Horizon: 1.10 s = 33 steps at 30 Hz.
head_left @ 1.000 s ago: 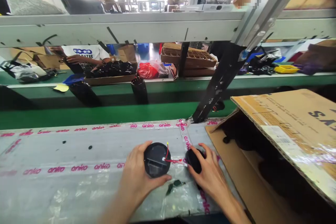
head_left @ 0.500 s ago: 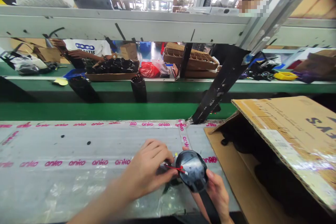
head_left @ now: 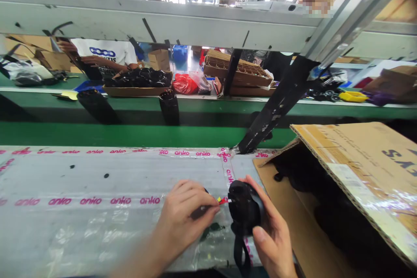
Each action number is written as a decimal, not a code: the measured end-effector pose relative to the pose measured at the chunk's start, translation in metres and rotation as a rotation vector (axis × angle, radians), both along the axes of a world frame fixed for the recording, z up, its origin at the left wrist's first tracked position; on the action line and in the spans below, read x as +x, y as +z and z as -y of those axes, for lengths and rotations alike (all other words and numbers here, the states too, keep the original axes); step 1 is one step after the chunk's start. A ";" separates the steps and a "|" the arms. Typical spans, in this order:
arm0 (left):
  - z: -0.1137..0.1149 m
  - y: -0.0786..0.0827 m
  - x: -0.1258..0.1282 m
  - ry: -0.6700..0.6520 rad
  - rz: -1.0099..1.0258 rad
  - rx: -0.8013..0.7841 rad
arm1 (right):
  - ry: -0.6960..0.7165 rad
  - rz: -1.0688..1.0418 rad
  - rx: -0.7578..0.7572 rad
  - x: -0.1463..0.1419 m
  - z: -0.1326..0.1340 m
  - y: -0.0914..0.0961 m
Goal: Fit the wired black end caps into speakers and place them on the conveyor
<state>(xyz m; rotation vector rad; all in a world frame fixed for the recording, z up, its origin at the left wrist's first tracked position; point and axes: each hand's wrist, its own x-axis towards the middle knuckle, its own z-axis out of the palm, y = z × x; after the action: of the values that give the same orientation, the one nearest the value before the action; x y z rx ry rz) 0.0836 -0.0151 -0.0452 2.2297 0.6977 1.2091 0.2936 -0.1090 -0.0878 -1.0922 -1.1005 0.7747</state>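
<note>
Head view, looking down at a long table [head_left: 97, 173] under a clear plastic sheet [head_left: 107, 234], with strips of pink "anko" tape [head_left: 122, 200] across it.

Near the middle of the table, a bit to the right, a round black part [head_left: 244, 207] held up off the sheet, right beside a big cardboard box [head_left: 355, 152]. A black strap [head_left: 240, 256] hanging down from it on the near side. Right hand [head_left: 273, 234] closed around that round part, fingers curled over the far side and thumb on the near side, a firm hold.

Left hand [head_left: 184, 221] just to the left of it, fingers pinched almost shut on a thin dark bit [head_left: 199, 212]. A short red wire [head_left: 223, 201] with a yellow tip sticking out from the round part, just past those fingertips. Hard to tell if the fingers touch the wire too. A small dark green scrap [head_left: 211, 231] lying on the sheet under the hands.

Dark things [head_left: 293, 169] inside the box, under its open flap.

Far off, past a green belt [head_left: 130, 134] and a gray metal bar [head_left: 156, 21], a co-worker in a white shirt [head_left: 100, 52] beside a tray of black parts [head_left: 137, 82], a red bag [head_left: 184, 84] and a brown crate [head_left: 237, 69].
</note>
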 end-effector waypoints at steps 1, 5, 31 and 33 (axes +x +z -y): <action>0.000 0.000 0.000 0.003 -0.002 -0.004 | 0.003 0.046 0.025 0.000 -0.002 0.006; -0.001 0.000 -0.001 0.005 -0.002 -0.010 | 0.028 0.149 0.104 0.000 -0.009 0.018; -0.005 0.003 -0.010 -0.071 -0.045 -0.099 | 0.039 -0.210 -0.171 -0.020 -0.012 0.013; -0.006 0.005 -0.012 -0.102 -0.061 -0.093 | 0.060 -0.223 -0.176 -0.020 -0.012 0.015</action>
<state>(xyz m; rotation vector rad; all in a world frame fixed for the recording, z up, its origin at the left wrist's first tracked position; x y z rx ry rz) 0.0712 -0.0090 -0.0398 2.2050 0.6428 1.0420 0.2741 -0.0971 -0.0728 -1.0939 -0.8917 1.0305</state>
